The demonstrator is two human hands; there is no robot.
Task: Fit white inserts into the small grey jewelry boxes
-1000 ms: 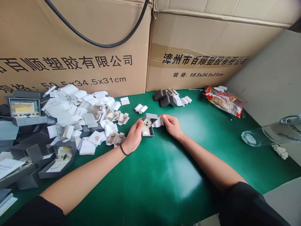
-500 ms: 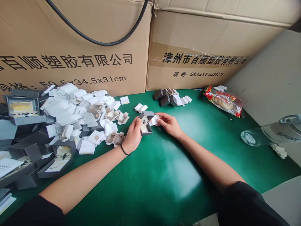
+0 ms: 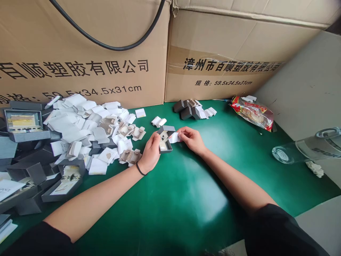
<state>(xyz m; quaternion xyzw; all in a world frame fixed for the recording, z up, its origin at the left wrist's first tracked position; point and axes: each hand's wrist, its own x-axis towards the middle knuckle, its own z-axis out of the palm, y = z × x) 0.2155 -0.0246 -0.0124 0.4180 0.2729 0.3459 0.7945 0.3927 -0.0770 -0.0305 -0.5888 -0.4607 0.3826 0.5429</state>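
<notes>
My left hand (image 3: 149,153) grips a small open grey box (image 3: 165,139) from its left side, just above the green table (image 3: 186,199). A pale pad lies inside the box. My right hand (image 3: 192,139) pinches a small white insert (image 3: 174,137) at the box's right edge. A black band circles my left wrist. A heap of white and beige inserts (image 3: 93,131) lies just left of my left hand.
Two large cardboard cartons (image 3: 207,53) wall off the back, with a black cable (image 3: 106,44) across the left one. Grey boxes (image 3: 29,160) crowd the left edge. A few small grey boxes (image 3: 191,109), a snack bag (image 3: 252,113) and a toppled clear bottle (image 3: 309,147) lie to the right.
The box has turned and moved slightly up and left in my left hand. My right hand has brought the white insert in closer to the box.
</notes>
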